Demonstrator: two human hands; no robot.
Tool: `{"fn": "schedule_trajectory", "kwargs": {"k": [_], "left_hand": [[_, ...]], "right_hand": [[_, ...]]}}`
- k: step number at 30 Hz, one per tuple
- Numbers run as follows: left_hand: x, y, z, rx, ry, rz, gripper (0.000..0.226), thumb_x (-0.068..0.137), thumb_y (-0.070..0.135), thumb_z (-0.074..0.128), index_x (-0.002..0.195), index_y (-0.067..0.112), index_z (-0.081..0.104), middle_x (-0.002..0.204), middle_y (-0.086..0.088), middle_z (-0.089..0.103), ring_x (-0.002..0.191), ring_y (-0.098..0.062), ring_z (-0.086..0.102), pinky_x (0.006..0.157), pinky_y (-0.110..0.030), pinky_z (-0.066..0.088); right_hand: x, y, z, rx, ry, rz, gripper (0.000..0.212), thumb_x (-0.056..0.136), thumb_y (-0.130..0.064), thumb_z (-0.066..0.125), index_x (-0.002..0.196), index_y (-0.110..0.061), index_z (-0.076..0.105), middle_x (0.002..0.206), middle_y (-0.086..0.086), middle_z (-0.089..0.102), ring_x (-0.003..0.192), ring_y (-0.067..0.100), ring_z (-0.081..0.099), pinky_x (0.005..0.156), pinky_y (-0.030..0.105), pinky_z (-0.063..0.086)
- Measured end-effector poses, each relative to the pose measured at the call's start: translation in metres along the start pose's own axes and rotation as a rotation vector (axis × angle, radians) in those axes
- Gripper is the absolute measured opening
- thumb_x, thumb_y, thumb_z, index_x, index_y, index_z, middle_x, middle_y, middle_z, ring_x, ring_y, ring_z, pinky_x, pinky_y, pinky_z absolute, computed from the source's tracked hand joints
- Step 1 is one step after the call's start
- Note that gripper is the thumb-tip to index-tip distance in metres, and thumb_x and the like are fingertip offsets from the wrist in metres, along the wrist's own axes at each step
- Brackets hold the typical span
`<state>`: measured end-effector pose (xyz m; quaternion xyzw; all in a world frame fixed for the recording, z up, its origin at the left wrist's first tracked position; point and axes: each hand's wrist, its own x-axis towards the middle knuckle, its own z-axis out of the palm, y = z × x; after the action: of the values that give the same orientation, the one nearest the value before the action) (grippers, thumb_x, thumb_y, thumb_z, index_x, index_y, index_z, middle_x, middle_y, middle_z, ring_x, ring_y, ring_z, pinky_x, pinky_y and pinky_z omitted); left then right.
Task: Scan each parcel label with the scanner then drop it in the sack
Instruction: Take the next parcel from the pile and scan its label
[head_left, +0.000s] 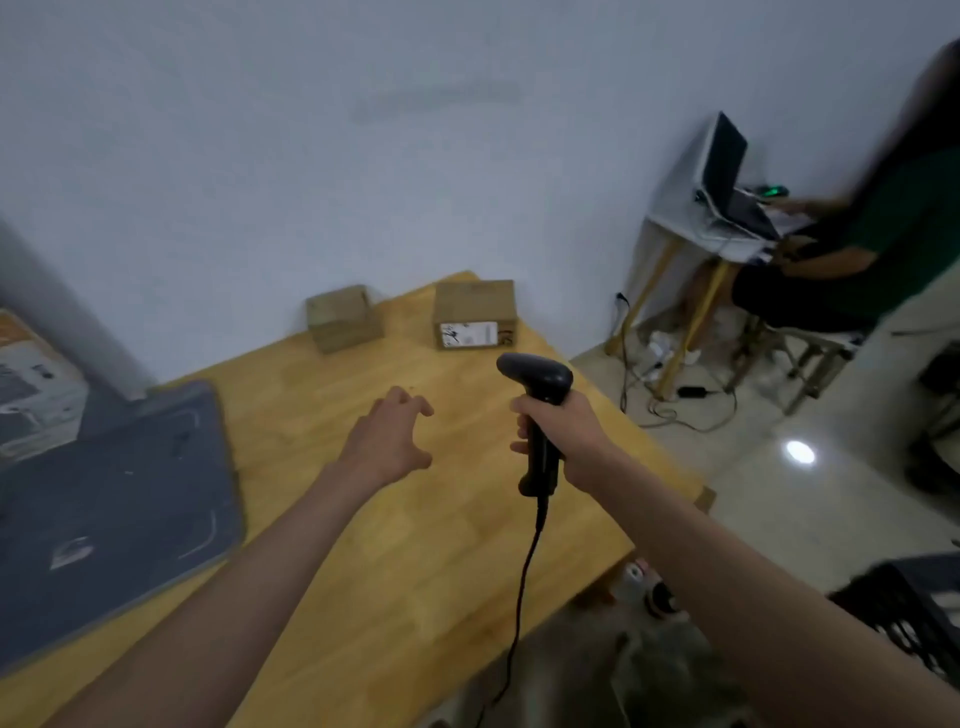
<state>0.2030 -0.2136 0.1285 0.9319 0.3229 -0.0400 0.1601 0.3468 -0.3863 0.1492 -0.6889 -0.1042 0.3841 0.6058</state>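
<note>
Two brown cardboard parcels stand at the far edge of the wooden table (363, 519). The right parcel (475, 314) shows a white label on its near face. The left parcel (343, 318) shows no label from here. My right hand (563, 434) grips a black corded scanner (540, 410) upright, its head aimed toward the right parcel, a short way in front of it. My left hand (389, 436) hovers over the table with fingers spread, holding nothing, well short of both parcels. I see no sack clearly in this view.
A dark grey mat (104, 519) covers the table's left part, with a printed box (36, 395) behind it. A person sits at a small desk with a laptop (727, 171) at the right. Cables lie on the floor (675, 395). Dark crates (909, 608) stand at the lower right.
</note>
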Motion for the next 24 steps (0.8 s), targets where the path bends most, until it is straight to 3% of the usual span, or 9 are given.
{"fn": "schedule_trajectory", "kwargs": {"k": [7, 14, 20, 24], "left_hand": [[0.027, -0.054, -0.045, 0.001, 0.041, -0.071, 0.059, 0.080, 0.033, 0.080, 0.132, 0.026, 0.053, 0.136, 0.000, 0.041, 0.124, -0.023, 0.045, 0.094, -0.041, 0.047], [0.080, -0.065, -0.062, 0.001, 0.003, -0.097, 0.055, 0.082, 0.036, 0.077, 0.131, 0.026, 0.054, 0.141, -0.003, 0.041, 0.128, -0.025, 0.044, 0.095, -0.042, 0.047], [0.155, -0.062, -0.061, -0.022, -0.063, -0.132, 0.055, 0.082, 0.040, 0.077, 0.130, 0.026, 0.055, 0.138, -0.005, 0.043, 0.125, -0.025, 0.047, 0.095, -0.039, 0.046], [0.216, -0.056, -0.055, -0.103, -0.106, -0.171, 0.057, 0.080, 0.038, 0.079, 0.130, 0.024, 0.057, 0.130, -0.005, 0.045, 0.116, -0.025, 0.052, 0.093, -0.038, 0.047]], "right_hand": [[0.047, -0.061, 0.065, -0.032, -0.057, -0.039, 0.007, 0.090, -0.003, 0.069, 0.091, -0.009, 0.065, 0.069, 0.008, 0.057, 0.065, 0.020, 0.057, 0.081, 0.047, 0.064], [0.112, -0.110, 0.074, -0.119, 0.007, -0.060, 0.013, 0.089, -0.005, 0.067, 0.102, -0.006, 0.065, 0.072, 0.009, 0.060, 0.067, 0.021, 0.060, 0.064, 0.039, 0.063], [0.202, -0.142, 0.054, -0.170, 0.071, -0.036, 0.009, 0.087, -0.003, 0.069, 0.090, -0.005, 0.062, 0.065, 0.010, 0.060, 0.057, 0.022, 0.057, 0.051, 0.030, 0.053], [0.274, -0.135, 0.030, -0.164, 0.099, 0.033, 0.016, 0.083, -0.004, 0.071, 0.098, -0.002, 0.066, 0.067, 0.010, 0.062, 0.062, 0.026, 0.060, 0.070, 0.042, 0.058]]}}
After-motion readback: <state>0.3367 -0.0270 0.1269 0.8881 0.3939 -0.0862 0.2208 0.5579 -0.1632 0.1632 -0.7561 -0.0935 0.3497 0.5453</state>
